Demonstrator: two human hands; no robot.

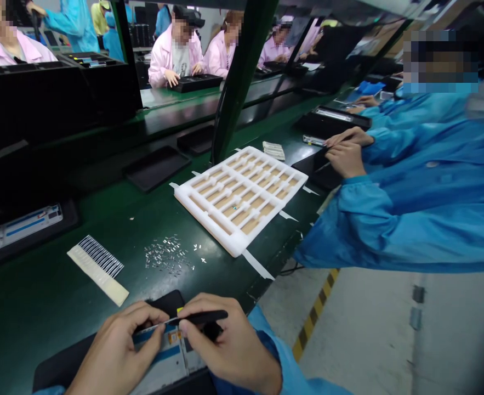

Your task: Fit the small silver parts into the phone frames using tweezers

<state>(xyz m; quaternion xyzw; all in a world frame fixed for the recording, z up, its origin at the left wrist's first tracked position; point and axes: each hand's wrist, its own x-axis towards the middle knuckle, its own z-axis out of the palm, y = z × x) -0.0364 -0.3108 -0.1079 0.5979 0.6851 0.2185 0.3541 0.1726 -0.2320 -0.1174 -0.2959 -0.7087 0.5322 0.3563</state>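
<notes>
A silver phone frame point(163, 368) with blue strips and an orange flex piece lies in a black tray point(61, 362) at the bottom of the head view. My left hand point(114, 345) is closed at the frame's upper edge, thumb and forefinger gripping there. Held in my right hand point(233, 340) are black tweezers point(204, 317), their tips pointing left toward my left fingertips. Whether the tips hold a small part is hidden. Beyond my hands lie a scatter of tiny metal pieces point(165, 255) and a cream backing strip point(102, 280) with a row of thin dark strips.
A white foam tray point(235, 247) with slots is taped to the green bench point(143, 219). Another phone frame point(26, 227) rests in a black tray at left. A green post point(245, 71) rises behind the foam. At right, a co-worker in a blue sleeve point(373, 219) handles parts.
</notes>
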